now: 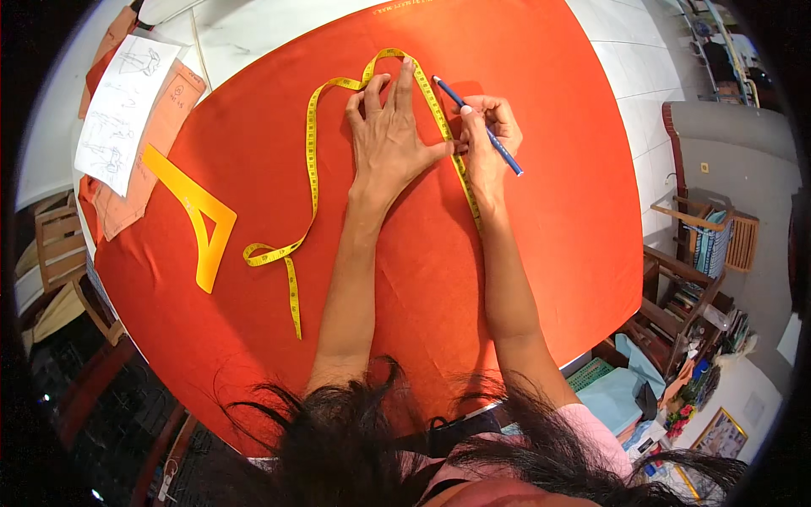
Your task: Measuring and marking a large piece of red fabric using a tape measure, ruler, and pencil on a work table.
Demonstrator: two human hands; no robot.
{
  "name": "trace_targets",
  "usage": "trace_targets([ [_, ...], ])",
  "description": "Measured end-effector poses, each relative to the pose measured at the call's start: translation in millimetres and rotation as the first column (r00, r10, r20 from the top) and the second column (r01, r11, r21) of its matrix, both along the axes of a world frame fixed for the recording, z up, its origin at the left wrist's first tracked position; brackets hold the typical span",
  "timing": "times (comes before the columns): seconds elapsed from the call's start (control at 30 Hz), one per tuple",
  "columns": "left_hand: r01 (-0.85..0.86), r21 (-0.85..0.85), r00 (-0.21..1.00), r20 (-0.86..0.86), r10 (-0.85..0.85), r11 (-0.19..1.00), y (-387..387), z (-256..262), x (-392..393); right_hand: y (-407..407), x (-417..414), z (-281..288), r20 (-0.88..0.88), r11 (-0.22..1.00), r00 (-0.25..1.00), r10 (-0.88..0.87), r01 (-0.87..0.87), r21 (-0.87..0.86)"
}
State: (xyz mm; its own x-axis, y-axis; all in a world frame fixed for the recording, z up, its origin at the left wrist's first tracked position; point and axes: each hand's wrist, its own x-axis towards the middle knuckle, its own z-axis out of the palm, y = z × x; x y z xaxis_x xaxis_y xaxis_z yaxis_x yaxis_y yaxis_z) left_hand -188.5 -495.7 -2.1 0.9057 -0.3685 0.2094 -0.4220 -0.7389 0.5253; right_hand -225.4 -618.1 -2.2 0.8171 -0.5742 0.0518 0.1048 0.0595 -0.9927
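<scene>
A large orange-red cloth [570, 209] covers the table before me. Along it a yellow tape measure [311, 146] runs in a loose loop, then straight down between my hands and under my right forearm. My left hand [389, 130] lies palm down with its fingers spread; a fingertip and the thumb touch the tape's straight stretch. Just right of the tape, my right hand [491, 130] holds a dark blue pencil [507, 155], its light tip pointing up and left. Some of the right fingers are hidden behind the hand.
To the left lies a yellow curved drafting ruler [218, 218]. Beyond it are a white paper with figure sketches [123, 114] and brown paper pattern pieces [168, 120] at the cloth's edge. Wooden chairs [60, 244] stand left, and a wooden shelf [671, 310] with books stands right.
</scene>
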Motion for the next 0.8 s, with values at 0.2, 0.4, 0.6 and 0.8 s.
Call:
trace_targets([
  [0.2,0.005,-0.032,0.999,0.038,-0.004,0.999,-0.5,-2.8,0.5,-0.3,0.2,-3.3,0.0,1.0,1.0,-0.017,0.017,-0.007],
  [0.4,-0.003,-0.049,0.998,0.058,0.006,0.999,-2.3,-6.8,1.7,-0.9,1.8,-8.3,0.043,0.998,0.999,-0.016,0.019,-0.065],
  [0.6,-0.001,-0.05,0.998,0.057,0.004,0.999,-2.0,-5.6,1.2,-1.1,0.0,-6.2,0.006,0.998,1.0,-0.026,0.026,-0.056],
  [0.8,0.012,-0.03,0.998,0.064,-0.01,0.999,-1.4,-1.3,0.8,-0.6,-0.7,-4.3,0.005,0.998,1.0,-0.029,0.029,-0.048],
])
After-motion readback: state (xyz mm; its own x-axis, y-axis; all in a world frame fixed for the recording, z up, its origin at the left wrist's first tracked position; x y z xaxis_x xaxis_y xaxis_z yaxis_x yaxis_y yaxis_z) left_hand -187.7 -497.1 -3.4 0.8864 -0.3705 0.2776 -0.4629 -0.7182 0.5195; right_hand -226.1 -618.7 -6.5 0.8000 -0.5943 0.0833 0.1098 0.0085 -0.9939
